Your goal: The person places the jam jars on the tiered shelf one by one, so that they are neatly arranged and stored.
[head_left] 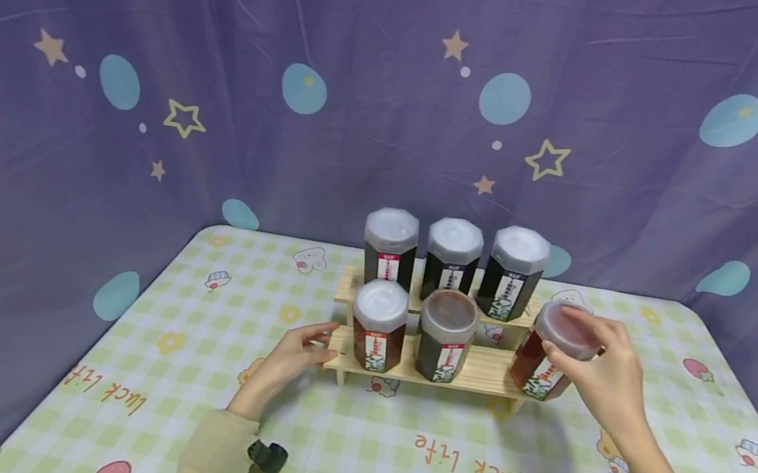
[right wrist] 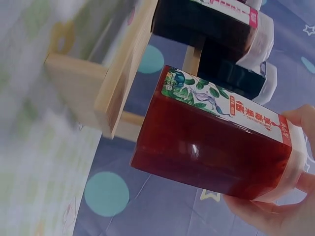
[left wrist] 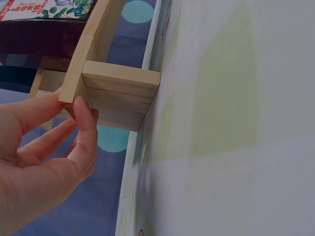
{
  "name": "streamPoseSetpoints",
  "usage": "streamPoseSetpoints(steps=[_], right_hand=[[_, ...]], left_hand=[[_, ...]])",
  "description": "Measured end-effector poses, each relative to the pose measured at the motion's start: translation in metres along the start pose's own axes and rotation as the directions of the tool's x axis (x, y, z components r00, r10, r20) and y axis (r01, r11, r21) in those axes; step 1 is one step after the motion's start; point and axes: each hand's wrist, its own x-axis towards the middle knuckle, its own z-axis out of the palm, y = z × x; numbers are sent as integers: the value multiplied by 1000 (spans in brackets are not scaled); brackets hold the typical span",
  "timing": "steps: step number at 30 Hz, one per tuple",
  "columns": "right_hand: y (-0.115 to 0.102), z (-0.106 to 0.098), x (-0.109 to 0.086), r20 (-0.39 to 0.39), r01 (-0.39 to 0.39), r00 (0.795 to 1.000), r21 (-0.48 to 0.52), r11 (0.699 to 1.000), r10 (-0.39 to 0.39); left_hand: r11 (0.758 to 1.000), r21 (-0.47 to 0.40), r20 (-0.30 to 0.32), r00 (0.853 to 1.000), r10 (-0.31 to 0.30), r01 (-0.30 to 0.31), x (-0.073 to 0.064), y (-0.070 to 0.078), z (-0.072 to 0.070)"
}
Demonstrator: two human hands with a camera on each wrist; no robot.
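A two-step wooden rack (head_left: pixel 492 372) stands on the table with several jam jars on it. My left hand (head_left: pixel 297 355) pinches the left end of its lower step, the thumb and fingertips at the board's edge (left wrist: pixel 74 81). By its whitish lid, my right hand (head_left: pixel 608 378) grips a jar of red jam (right wrist: pixel 211 142) with a white label. That jar is tilted at the right end of the lower step, its base just off the board in the right wrist view. Left of it on the same step are a dark jar (head_left: pixel 438 353) and a reddish-brown jar (head_left: pixel 376 337).
On the upper step stand three dark jars, the left one (head_left: pixel 390 247), the middle one (head_left: pixel 452 258) and the right one (head_left: pixel 513 273), all with whitish lids. A green-checked cloth (head_left: pixel 341 450) covers the table. A purple curtain (head_left: pixel 384 34) hangs behind.
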Motion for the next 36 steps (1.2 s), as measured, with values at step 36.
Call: streamPoseSetpoints(steps=[36], right_hand=[[-12,41,0,22,68,997,32,997,-69]], left_hand=[[1000,28,0,1000,0,0,0,0,-1]])
